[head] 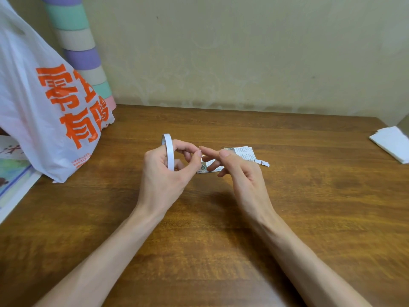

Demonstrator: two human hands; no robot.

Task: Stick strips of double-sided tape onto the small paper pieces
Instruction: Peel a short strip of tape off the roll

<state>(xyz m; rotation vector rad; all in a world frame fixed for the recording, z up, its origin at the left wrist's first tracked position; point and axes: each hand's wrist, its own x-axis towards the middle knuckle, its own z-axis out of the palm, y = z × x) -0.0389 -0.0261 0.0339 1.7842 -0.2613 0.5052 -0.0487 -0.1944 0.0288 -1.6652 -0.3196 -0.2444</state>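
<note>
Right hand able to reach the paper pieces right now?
Probably yes. The right hand is directly over the paper pieces, holding nothing visible; the left hand holds the tape roll off to the side, out of its way.

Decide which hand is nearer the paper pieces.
Right. The right hand overlaps the paper pieces, covering part of them. The left hand is off to their left, gripping the tape roll.

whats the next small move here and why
Probably peel a short strip free with the right hand. The left hand grips the tape roll upright, the right hand's fingertips sit at the left thumb beside the roll, and no drawn-out strip is visible yet. The paper pieces lie on the table just behind the hands.
</note>
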